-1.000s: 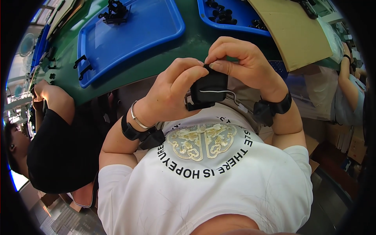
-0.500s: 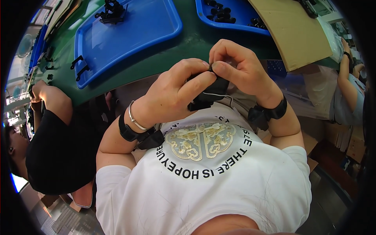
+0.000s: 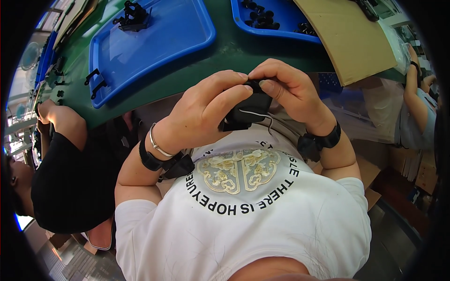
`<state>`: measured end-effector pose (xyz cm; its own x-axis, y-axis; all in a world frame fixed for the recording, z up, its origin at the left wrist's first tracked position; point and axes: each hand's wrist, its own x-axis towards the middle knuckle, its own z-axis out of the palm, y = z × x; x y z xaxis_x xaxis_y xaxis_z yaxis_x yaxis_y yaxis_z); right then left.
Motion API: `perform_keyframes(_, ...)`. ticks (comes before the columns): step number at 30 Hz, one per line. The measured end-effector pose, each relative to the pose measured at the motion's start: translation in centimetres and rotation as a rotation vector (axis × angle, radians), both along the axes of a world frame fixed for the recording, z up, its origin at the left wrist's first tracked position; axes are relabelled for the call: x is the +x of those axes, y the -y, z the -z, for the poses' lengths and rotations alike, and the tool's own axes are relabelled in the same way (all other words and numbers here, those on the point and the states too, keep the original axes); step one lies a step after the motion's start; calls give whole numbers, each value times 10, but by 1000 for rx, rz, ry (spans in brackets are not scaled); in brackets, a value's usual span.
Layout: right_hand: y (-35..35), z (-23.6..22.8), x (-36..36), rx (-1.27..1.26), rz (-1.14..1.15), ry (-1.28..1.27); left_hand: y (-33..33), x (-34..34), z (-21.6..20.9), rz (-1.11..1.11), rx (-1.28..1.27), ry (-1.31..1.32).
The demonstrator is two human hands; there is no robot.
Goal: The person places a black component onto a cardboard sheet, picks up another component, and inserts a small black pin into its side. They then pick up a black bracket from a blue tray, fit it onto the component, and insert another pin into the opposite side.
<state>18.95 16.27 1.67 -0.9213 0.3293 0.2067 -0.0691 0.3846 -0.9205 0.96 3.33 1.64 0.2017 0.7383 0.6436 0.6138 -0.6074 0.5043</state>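
Note:
My left hand (image 3: pixel 199 105) is closed on a boxy black plastic part (image 3: pixel 255 104) in front of my body, thumb and forefinger at its top end. A thin pale cable (image 3: pixel 255 114) runs across the part's lower side. My right hand (image 3: pixel 295 93) is bent over the same top end. Its forefinger and thumb lie around a small dark round piece (image 3: pixel 254 85) there, and its fingertips meet those of the left hand. Whether this piece is separate from the black part cannot be made out.
Ahead on the green table (image 3: pixel 225 56) lies a blue tray (image 3: pixel 154 51) with a black assembly (image 3: pixel 133 18); a black bracket (image 3: pixel 97 83) sits on its edge. Another blue tray (image 3: pixel 286 33) holds several black knob-like parts (image 3: pixel 262 18), beside cardboard (image 3: pixel 347 42). A person in black (image 3: pixel 70 182) is close left.
My right fingertips have come down slightly, and the forefinger and thumb have parted around the top of the black part. More of the dark round piece shows now.

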Motion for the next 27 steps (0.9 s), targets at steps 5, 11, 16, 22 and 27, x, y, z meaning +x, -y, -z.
perform_keyframes(5, 2, 6, 2, -46, -10, -104, 1, -1, 2, 36, -7, 36)
perform_keyframes(11, 4, 6, 4, -162, -21, -125, 2, -2, -5, 58, -59, 45)
perform_keyframes(16, 6, 5, 2, -228, -19, -104, 4, -2, -3, 69, -153, 67)
perform_keyframes(22, 7, 8, 2, -353, -16, -20, 4, -3, 0, 66, -238, 66)
perform_keyframes(27, 0, 2, 2, -468, -46, 43, 3, -1, 9, 44, -156, 77)
